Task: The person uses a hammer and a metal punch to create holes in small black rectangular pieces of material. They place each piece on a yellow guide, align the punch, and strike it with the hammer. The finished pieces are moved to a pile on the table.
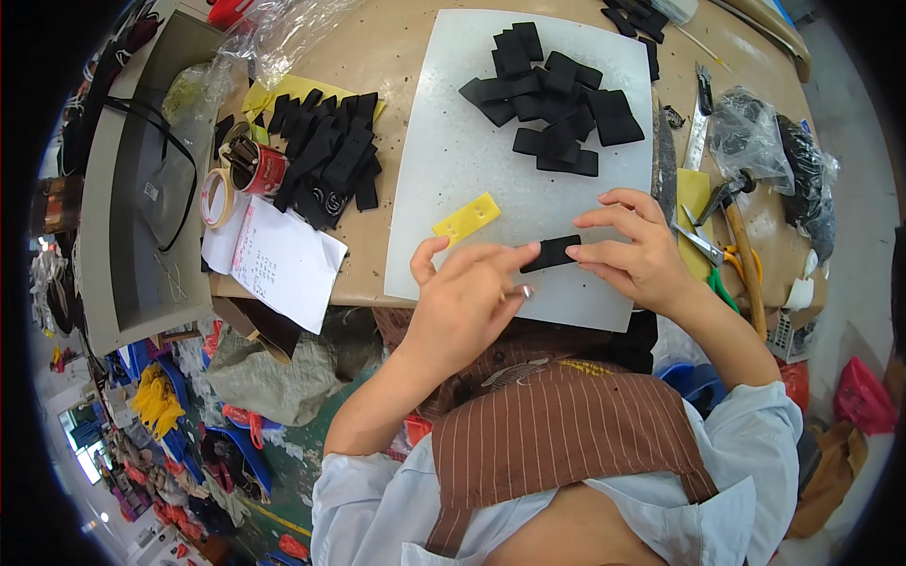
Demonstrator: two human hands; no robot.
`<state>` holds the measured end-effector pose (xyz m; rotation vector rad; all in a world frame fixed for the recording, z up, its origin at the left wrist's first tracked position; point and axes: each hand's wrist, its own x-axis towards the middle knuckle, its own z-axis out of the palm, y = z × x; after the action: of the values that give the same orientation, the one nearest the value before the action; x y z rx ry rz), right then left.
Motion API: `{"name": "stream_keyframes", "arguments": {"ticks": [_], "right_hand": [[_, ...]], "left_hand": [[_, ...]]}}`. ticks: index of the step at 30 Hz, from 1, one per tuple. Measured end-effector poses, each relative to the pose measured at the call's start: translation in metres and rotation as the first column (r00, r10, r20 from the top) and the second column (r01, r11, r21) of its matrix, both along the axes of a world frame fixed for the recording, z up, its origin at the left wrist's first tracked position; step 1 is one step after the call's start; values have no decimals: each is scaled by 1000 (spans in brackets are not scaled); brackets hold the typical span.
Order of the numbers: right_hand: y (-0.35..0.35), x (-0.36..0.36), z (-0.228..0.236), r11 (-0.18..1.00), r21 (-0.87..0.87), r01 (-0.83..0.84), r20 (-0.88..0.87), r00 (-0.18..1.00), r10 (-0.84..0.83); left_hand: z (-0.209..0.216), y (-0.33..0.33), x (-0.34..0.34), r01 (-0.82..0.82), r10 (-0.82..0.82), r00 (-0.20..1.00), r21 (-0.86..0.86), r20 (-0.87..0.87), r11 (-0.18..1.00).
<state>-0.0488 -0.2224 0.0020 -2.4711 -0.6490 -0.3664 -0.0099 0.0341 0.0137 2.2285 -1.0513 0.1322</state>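
A short black fabric strip (550, 254) lies near the front of a white board (425, 141), between my two hands. My left hand (462, 297) touches the strip's left end with its index finger. Its other fingers are curled closed round a thin, silver-tipped tool (526, 291), mostly hidden in the hand. My right hand (632, 247) pinches the strip's right end with the fingertips, the upper fingers raised. Just beyond my left hand lies a small yellow plate (466, 218) with holes. Farther up the board is a loose pile of black strips (557, 94).
To the left are another black strip heap (335, 156), a red tin (264, 170), a tape roll (217, 198) and a paper pad (283, 259). On the right lie scissors (703, 245), a hammer (741, 226), a metal blade (696, 132) and plastic bags (750, 132).
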Motion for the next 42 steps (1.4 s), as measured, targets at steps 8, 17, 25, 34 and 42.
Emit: {"name": "stream_keyframes", "arguments": {"ticks": [8,17,25,34,42], "right_hand": [[-1,9,15,997,-33,-73,-65,995,70],[73,114,41,959,-87,-270,-303,924,233],[100,123,49,895,-325,-307,-543,835,89],[48,67,87,941,287,180,-799,586,132],[44,26,34,874,285,393,-768,640,-37]], "left_hand": [[-22,4,-14,-42,42,999,6,24,999],[-23,4,-16,-42,43,997,-16,63,999],[-20,8,-14,-16,16,998,-7,60,1000],[-21,10,-15,-6,6,999,2,51,1000],[-12,15,-8,-51,49,996,-28,-75,998]]}}
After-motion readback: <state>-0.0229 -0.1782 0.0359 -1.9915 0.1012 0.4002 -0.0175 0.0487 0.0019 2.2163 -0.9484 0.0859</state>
